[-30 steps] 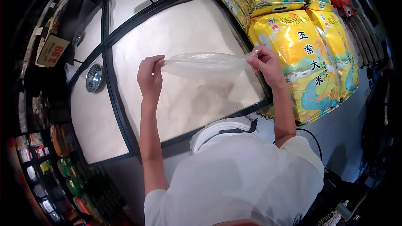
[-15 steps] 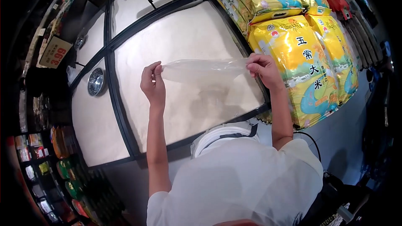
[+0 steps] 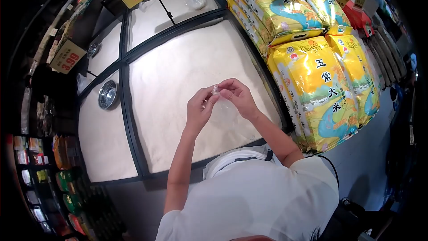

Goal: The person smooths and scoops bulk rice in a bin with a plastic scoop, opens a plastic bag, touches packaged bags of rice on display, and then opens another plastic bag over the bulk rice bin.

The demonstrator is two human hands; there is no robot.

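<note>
Delicately, left fingers point(image 3: 206, 93) and right fingers point(image 3: 233, 85) pinch bunched, filmy plastic point(image 3: 216, 90) above a black-framed, white-filled bin point(image 3: 132, 125).

Plastic bag point(image 3: 225, 108) over bin point(image 3: 131, 125), bowl point(image 3: 107, 95) left (sacks point(image 3: 323, 85) right).

Smooth grey-blue floor point(image 3: 370, 165) shows around black-framed bins point(image 3: 129, 125). Dark shelves point(image 3: 27, 166) of small packets point(image 3: 35, 145) line the left, and yellow sacks point(image 3: 318, 89) are stacked on the right. Light falls brightly over the bins and sacks, the edges staying dark.
</note>
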